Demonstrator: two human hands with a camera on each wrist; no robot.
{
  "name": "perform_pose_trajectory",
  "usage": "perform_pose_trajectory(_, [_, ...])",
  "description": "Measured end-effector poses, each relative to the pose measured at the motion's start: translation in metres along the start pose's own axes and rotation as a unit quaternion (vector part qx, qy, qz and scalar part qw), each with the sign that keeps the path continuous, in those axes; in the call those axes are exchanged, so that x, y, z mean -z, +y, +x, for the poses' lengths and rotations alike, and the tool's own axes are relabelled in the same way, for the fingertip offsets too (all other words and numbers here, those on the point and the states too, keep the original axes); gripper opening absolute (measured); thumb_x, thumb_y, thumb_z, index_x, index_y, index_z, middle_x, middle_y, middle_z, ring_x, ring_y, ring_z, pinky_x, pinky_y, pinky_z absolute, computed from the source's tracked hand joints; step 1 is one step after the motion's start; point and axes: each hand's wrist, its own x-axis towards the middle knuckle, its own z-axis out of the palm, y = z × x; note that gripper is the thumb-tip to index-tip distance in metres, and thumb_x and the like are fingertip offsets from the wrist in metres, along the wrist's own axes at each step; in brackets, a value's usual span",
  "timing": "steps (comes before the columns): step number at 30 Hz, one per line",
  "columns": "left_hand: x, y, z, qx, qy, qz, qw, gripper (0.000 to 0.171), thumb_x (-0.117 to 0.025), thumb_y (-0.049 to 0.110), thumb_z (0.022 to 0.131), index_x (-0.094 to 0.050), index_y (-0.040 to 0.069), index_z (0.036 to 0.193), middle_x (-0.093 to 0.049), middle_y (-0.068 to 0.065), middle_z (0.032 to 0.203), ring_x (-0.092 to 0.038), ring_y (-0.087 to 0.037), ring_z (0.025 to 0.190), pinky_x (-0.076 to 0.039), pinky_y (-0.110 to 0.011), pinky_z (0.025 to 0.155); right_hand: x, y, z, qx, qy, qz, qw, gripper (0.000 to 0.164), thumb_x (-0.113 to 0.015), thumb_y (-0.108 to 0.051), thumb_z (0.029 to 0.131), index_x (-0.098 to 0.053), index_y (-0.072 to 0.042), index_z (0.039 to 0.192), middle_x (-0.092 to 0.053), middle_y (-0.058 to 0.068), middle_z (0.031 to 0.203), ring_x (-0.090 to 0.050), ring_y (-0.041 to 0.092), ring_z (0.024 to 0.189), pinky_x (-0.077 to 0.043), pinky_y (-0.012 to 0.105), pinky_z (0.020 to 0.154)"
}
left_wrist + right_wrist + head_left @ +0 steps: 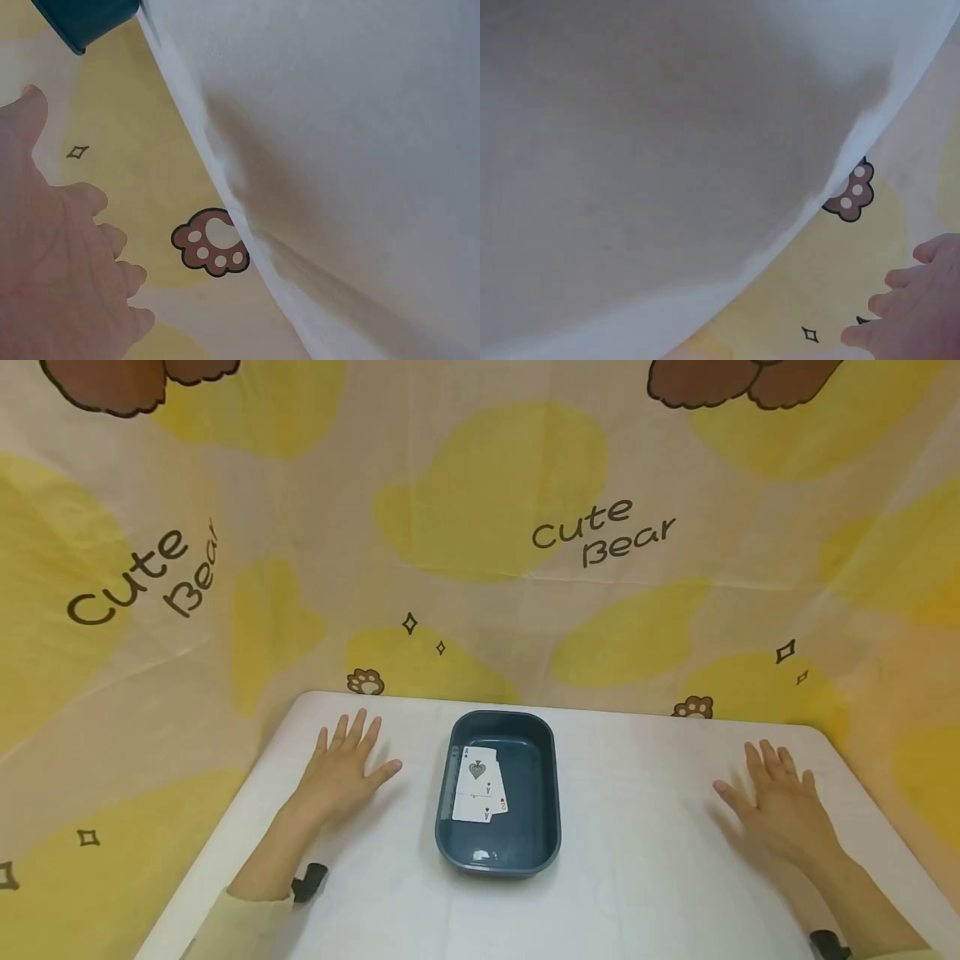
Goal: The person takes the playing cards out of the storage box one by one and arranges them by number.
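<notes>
A dark blue-green rectangular tray [525, 843] with rounded corners stands near the middle of the white table. Inside it, toward the left wall, playing cards [474, 785] lie overlapping; an ace of spades faces up, and a red-marked corner shows from under it. My left hand [341, 777] is to the left of the tray, fingers spread and holding nothing. Well to the right of the tray, my right hand [783, 810] also has its fingers spread, with nothing in it. In the left wrist view, a corner of the tray [90, 22] shows at the top left.
The white table [637, 860] has a rounded far edge. Behind it hangs a yellow and beige cloth [480, 527] printed with "Cute Bear", paws and bear feet. A black strap piece [309, 882] sits at my left wrist, another [829, 945] at my right.
</notes>
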Motion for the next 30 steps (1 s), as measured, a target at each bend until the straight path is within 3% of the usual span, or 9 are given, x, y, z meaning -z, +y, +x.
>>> perform_pose_trajectory(19, [0.006,0.024,-0.007,-0.027,0.000,0.006,0.9996,0.093,-0.055,0.066,0.100,-0.025,0.009,0.167,-0.012,-0.018,0.174,-0.001,-0.044,0.159,0.004,-0.064,0.124,0.006,-0.031,0.018,0.019,-0.006,0.011,1.000,0.090,-0.050,-0.053,0.107,-0.019,0.012,0.161,-0.013,0.041,0.164,-0.004,0.058,0.153,0.004,0.077,0.116])
perform_pose_trajectory(30, [0.007,0.049,-0.019,-0.062,-0.005,0.001,0.9981,0.090,-0.058,0.062,0.100,-0.027,0.010,0.167,-0.014,-0.014,0.174,-0.009,-0.043,0.159,-0.010,-0.065,0.125,0.011,-0.054,0.027,0.040,-0.008,0.022,0.999,0.091,-0.051,-0.054,0.107,-0.018,0.011,0.162,-0.012,0.038,0.166,-0.003,0.056,0.154,0.005,0.075,0.118])
